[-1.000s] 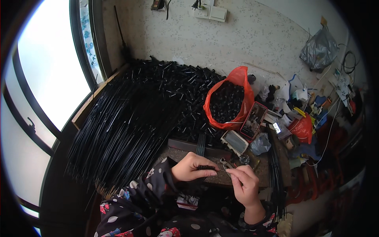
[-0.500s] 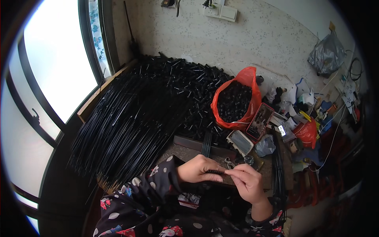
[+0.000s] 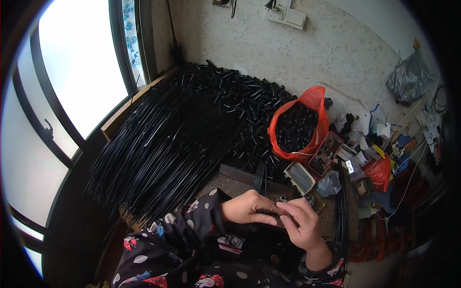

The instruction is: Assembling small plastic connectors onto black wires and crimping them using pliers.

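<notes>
a pale speckled wall rises well beyond your fingers, and a brown table lies just past them. your left hand has its thumb and fingers clamped on a dark ridged piece, on the side facing your right hand. the right fingertips are close beside the left ones; i cannot tell whether they grip anything. just past your left fingers runs a bundle of thin dark rods; farther left spreads a heap of long black rods. beyond and right of your fingers are a red bag holding small black parts and a red-rimmed box.
</notes>
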Motion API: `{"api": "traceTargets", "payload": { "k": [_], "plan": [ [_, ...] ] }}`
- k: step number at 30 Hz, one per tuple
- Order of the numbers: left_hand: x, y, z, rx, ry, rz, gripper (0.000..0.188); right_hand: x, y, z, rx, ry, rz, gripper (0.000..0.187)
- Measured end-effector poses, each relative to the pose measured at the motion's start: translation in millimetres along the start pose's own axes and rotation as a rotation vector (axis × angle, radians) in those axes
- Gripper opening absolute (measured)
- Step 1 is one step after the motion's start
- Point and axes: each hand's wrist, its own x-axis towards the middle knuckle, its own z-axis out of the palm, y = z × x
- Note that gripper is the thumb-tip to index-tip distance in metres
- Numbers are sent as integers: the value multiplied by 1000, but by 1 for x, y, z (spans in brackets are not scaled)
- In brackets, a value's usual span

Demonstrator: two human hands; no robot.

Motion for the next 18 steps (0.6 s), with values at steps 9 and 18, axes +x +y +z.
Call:
{"api": "traceTargets", "payload": {
  "k": [9,18],
  "plan": [
    [-17,-18,8,18,-100,-272,27,17,-12,14,-127,-62,-202,37],
    [-55,-93,43,1099,-215,-380,100,-6,-21,1,263,-440,-128,27]
  ]
}}
